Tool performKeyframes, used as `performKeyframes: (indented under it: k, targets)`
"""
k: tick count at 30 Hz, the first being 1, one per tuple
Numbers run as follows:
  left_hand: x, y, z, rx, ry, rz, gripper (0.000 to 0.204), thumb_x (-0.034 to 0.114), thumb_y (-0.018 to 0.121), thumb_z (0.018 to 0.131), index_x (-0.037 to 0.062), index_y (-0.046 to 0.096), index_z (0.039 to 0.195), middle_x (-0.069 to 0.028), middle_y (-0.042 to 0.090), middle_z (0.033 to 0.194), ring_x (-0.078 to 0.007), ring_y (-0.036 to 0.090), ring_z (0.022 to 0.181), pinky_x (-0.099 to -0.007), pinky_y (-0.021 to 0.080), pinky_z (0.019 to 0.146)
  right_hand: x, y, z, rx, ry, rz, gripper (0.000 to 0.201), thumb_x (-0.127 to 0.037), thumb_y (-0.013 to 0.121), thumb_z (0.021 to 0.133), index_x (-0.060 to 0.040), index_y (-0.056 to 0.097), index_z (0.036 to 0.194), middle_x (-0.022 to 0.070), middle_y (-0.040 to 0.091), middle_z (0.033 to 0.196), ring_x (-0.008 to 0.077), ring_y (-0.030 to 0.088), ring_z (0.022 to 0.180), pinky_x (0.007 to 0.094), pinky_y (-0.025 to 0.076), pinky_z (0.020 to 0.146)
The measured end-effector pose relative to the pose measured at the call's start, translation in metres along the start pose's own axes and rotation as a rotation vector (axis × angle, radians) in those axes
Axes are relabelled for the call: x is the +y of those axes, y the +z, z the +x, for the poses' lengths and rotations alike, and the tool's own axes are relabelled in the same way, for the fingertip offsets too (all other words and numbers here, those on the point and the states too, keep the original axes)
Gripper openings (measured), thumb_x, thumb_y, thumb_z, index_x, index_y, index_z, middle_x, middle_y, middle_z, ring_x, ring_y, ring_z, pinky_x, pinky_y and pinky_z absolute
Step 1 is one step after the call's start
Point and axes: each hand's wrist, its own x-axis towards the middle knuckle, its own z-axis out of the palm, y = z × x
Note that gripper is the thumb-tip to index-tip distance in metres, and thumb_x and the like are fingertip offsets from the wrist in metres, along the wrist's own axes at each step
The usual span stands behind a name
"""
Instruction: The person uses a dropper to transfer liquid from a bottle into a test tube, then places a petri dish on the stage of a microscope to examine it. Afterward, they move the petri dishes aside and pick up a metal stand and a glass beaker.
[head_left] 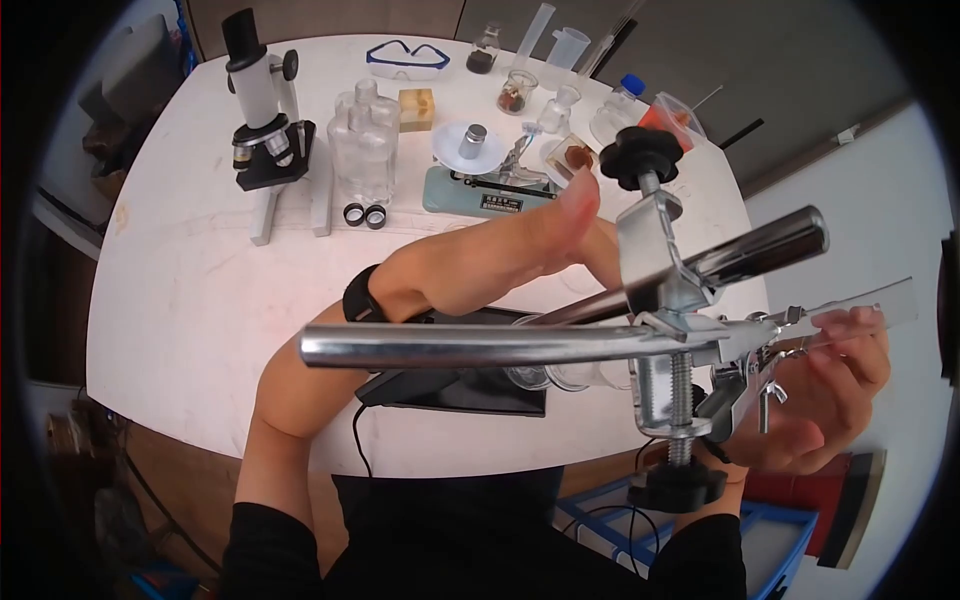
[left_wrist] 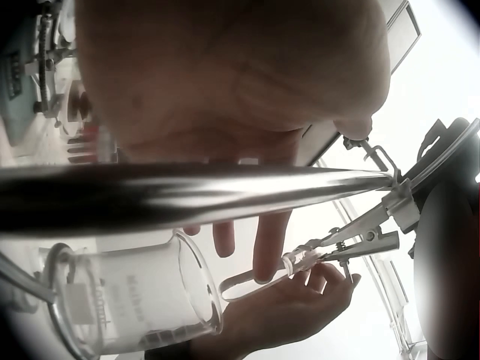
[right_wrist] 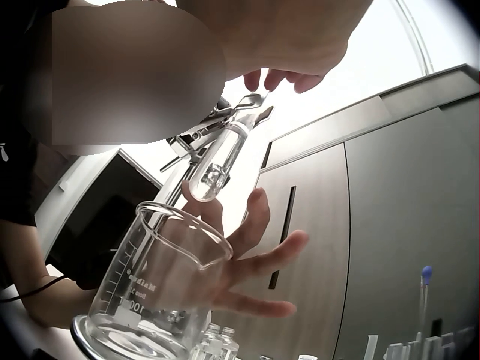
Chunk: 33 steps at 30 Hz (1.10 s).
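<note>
A glass test tube (head_left: 880, 305) is held by the spring jaws of a metal clamp (head_left: 735, 350) on a stand. My right hand (head_left: 835, 390) is at the tube, with bent fingers against or just behind the glass and the thumb apart from it. In the right wrist view, the rounded tube end points down above a glass beaker (right_wrist: 165, 277). My left hand (head_left: 490, 260) reaches behind the stand's rods, holding nothing. Its fingers (right_wrist: 262, 270) spread beyond the beaker. A screw fitting with black knobs (head_left: 640, 155) joins the chrome rods (head_left: 480, 345).
A microscope (head_left: 265, 140), clear bottles (head_left: 365, 150) and a balance (head_left: 480, 195) stand on the white table (head_left: 190, 270). Safety glasses (head_left: 407, 58) and several glass vessels are at the back. A black stand base (head_left: 470, 400) lies near the front edge, with a blue-framed crate (head_left: 790, 560) below.
</note>
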Motion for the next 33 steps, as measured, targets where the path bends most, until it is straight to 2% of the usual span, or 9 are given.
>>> performKeyframes:
  k: [1, 6, 11, 13, 14, 16, 27, 30, 33]
  targets:
    - [0.0, 0.001, -0.002, -0.005, -0.014, -0.054, 0.08, 0.062, 0.019, 0.1, -0.0006, 0.068, 0.103, -0.0065, 0.063, 0.103, -0.0179, 0.054, 0.106, -0.0326, 0.031, 0.104, -0.002, -0.001, -0.001, -0.002, 0.012, 0.024, 0.054, -0.059, 0.039, 0.096, -0.0067, 0.054, 0.096, 0.0114, 0.05, 0.101, 0.0322, 0.049, 0.099, 0.0435, 0.044, 0.084]
    - [0.004, 0.009, -0.006, -0.004, -0.162, -0.03, 0.077, 0.064, 0.022, 0.099, 0.0021, 0.068, 0.106, -0.007, 0.063, 0.105, -0.0178, 0.054, 0.103, -0.0316, 0.033, 0.101, -0.015, 0.007, 0.004, 0.025, 0.058, 0.028, 0.054, -0.058, 0.038, 0.097, -0.0068, 0.053, 0.098, 0.0113, 0.048, 0.103, 0.0315, 0.05, 0.099, 0.0456, 0.043, 0.087]
    - [0.011, 0.014, -0.011, -0.007, -0.229, -0.045, 0.077, 0.068, 0.024, 0.096, 0.0048, 0.067, 0.11, -0.0073, 0.063, 0.106, -0.0168, 0.054, 0.101, -0.0291, 0.038, 0.096, -0.019, 0.011, 0.006, 0.001, 0.13, 0.048, 0.044, -0.047, 0.041, 0.098, -0.0046, 0.053, 0.098, 0.013, 0.048, 0.101, 0.0322, 0.052, 0.096, 0.0431, 0.045, 0.081]
    - [0.01, 0.017, -0.011, 0.072, -0.252, 0.005, 0.078, 0.069, 0.023, 0.096, 0.0059, 0.066, 0.111, -0.0071, 0.064, 0.108, -0.0155, 0.054, 0.1, -0.0279, 0.039, 0.094, -0.017, 0.011, 0.007, -0.007, 0.117, 0.045, 0.042, -0.044, 0.042, 0.098, -0.0038, 0.053, 0.098, 0.0137, 0.049, 0.1, 0.0322, 0.052, 0.096, 0.0429, 0.045, 0.08]
    - [0.02, 0.018, -0.01, 0.073, -0.251, 0.005, 0.078, 0.069, 0.023, 0.096, 0.0059, 0.066, 0.111, -0.0071, 0.064, 0.108, -0.0155, 0.054, 0.1, -0.0279, 0.039, 0.094, -0.016, 0.011, 0.007, -0.012, 0.106, 0.041, 0.039, -0.041, 0.043, 0.097, -0.003, 0.053, 0.097, 0.0145, 0.049, 0.099, 0.0322, 0.052, 0.095, 0.0426, 0.045, 0.08]
    - [0.048, 0.019, -0.01, 0.051, -0.381, -0.006, 0.076, 0.068, 0.023, 0.097, 0.0064, 0.066, 0.112, -0.0072, 0.064, 0.111, -0.0151, 0.054, 0.102, -0.0282, 0.039, 0.095, -0.016, 0.013, 0.008, -0.014, 0.105, 0.046, 0.038, -0.039, 0.043, 0.097, -0.0023, 0.053, 0.097, 0.0149, 0.05, 0.099, 0.0321, 0.052, 0.095, 0.0433, 0.044, 0.081]
    - [0.059, 0.028, -0.007, 0.145, -0.351, 0.098, 0.078, 0.068, 0.02, 0.096, 0.007, 0.065, 0.115, -0.0094, 0.063, 0.114, -0.0178, 0.054, 0.108, -0.0298, 0.036, 0.1, -0.013, 0.011, 0.009, -0.013, 0.079, 0.035, 0.038, -0.037, 0.044, 0.096, 0.0003, 0.052, 0.095, 0.0161, 0.052, 0.097, 0.0319, 0.052, 0.095, 0.0455, 0.043, 0.085]
    - [0.031, 0.017, -0.007, 0.063, -0.311, 0.093, 0.078, 0.068, 0.019, 0.096, 0.0079, 0.065, 0.116, -0.0099, 0.062, 0.116, -0.019, 0.053, 0.109, -0.0302, 0.035, 0.102, -0.016, 0.011, 0.006, 0.008, 0.035, 0.063, 0.037, -0.037, 0.046, 0.097, -0.0002, 0.052, 0.095, 0.0162, 0.052, 0.097, 0.0304, 0.053, 0.089, 0.0437, 0.045, 0.078]
    - [0.028, 0.016, -0.007, 0.046, -0.312, 0.097, 0.079, 0.068, 0.018, 0.096, 0.0081, 0.065, 0.117, -0.0102, 0.062, 0.117, -0.0195, 0.053, 0.11, -0.0304, 0.034, 0.103, -0.026, 0.015, 0.005, -0.002, 0.12, 0.214, 0.036, -0.035, 0.054, 0.094, 0.0012, 0.053, 0.095, 0.016, 0.053, 0.092, 0.0271, 0.053, 0.079, 0.0402, 0.045, 0.07]
